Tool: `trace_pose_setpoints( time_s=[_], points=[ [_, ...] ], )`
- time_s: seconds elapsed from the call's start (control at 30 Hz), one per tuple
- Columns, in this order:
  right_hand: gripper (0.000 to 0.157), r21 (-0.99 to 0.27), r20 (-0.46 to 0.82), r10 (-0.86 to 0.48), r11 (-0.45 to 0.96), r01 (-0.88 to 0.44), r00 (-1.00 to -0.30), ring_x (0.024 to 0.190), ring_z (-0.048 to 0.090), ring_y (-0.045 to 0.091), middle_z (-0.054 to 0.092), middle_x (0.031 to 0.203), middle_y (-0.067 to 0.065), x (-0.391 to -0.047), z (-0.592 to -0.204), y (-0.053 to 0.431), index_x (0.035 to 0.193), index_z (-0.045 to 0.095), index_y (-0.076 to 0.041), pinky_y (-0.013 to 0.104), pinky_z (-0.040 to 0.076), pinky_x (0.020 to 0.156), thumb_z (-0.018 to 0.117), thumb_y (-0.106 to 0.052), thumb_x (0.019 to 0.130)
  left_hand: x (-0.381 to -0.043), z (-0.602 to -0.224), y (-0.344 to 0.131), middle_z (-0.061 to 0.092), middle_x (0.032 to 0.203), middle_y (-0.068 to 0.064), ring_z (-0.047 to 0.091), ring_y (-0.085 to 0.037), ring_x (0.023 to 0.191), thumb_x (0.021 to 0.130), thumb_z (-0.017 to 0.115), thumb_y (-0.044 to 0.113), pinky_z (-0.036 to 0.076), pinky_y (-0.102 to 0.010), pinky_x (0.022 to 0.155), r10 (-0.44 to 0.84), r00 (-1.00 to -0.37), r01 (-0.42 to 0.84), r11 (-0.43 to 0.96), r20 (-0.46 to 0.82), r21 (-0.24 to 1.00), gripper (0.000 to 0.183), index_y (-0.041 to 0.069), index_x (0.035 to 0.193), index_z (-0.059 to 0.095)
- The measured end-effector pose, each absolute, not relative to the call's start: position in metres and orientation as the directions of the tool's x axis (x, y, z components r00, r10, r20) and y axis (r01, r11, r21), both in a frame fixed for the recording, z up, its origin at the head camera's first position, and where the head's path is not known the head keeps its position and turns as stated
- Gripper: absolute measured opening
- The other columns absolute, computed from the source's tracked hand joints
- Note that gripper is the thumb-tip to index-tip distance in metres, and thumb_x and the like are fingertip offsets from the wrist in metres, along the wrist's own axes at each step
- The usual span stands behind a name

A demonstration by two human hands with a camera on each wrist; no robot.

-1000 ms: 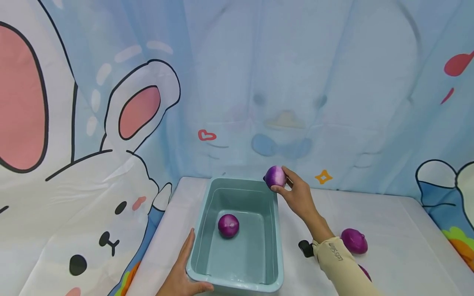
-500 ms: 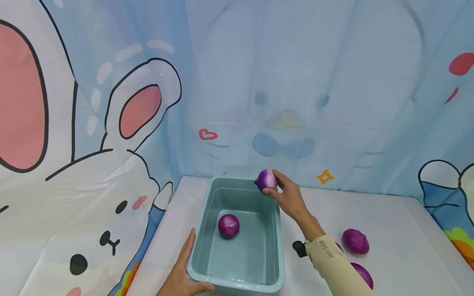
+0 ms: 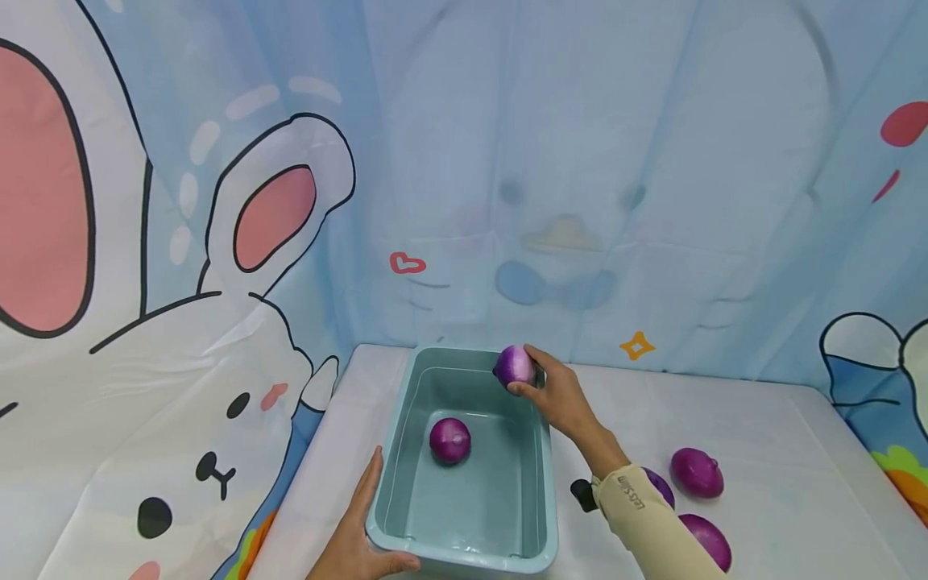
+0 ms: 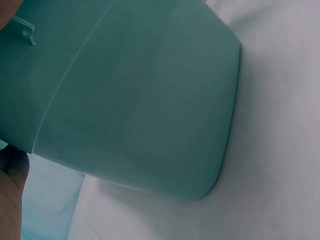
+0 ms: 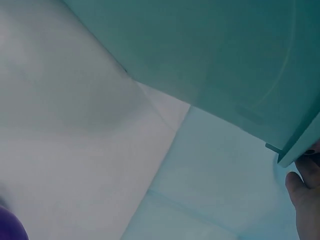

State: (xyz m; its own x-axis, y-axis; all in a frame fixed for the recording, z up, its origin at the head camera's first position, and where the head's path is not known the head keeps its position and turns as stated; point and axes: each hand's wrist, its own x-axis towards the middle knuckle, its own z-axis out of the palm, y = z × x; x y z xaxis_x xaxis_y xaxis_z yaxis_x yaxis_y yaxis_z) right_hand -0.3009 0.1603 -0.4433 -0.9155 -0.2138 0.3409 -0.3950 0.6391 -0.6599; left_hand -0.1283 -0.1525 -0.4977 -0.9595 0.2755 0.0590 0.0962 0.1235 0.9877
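Observation:
My right hand (image 3: 561, 399) pinches a red onion (image 3: 512, 365) between thumb and fingers, over the far right corner of a pale teal plastic basin (image 3: 548, 483). The onion has a pale side and a dark tip pointing left. Another red onion (image 3: 450, 441) sits inside the basin, left of the middle. My left hand (image 3: 354, 528) lies against the near left corner of the basin, fingers straight along its outer side and thumb at the front rim. In the right wrist view the basin wall (image 5: 200, 50) hides the held onion.
To the right of the basin several more red onions lie on the white cloth, one purple onion (image 3: 696, 473) farther back and another onion (image 3: 706, 541) nearer, with one partly behind the sleeve (image 3: 645, 515). A black wrist camera (image 3: 583, 495) hangs by the sleeve. A printed curtain (image 3: 464, 177) stands behind.
My right hand has carried its onion left and lower, from beside the far right corner to over the basin's inside. The left hand stays put.

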Motion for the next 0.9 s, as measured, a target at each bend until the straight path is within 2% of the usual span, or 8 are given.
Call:
trace_pose_setpoints(
  time_s=[0.5,0.9],
  points=[
    [0.076,-0.652,0.344,-0.21,0.648,-0.393,-0.915,0.128,0.049,0.043,0.049,0.14,0.027,-0.2999,-0.4523,0.1587,0.142,0.042,0.005,0.054,0.042,0.104,0.079,-0.015,0.08,-0.1301,-0.4976,-0.1533,0.002,0.163,0.0,0.028,-0.041,0.139,0.071,0.088,0.022,0.046,-0.048,0.102,0.249,-0.969,0.05,0.147,0.012,0.988,0.124,0.045,0.153,-0.002],
    [0.076,-0.644,0.355,-0.223,0.645,-0.411,-0.908,0.129,0.047,0.044,0.048,0.141,0.028,-0.2975,-0.4519,0.1586,0.142,0.04,0.007,0.056,0.041,0.104,0.079,-0.015,0.081,-0.1284,-0.4984,-0.1522,-0.001,0.163,0.003,0.029,-0.044,0.137,0.075,0.085,0.019,0.047,-0.047,0.1,0.273,-0.96,0.093,0.12,0.057,0.988,0.123,0.043,0.154,-0.005]
  ],
)
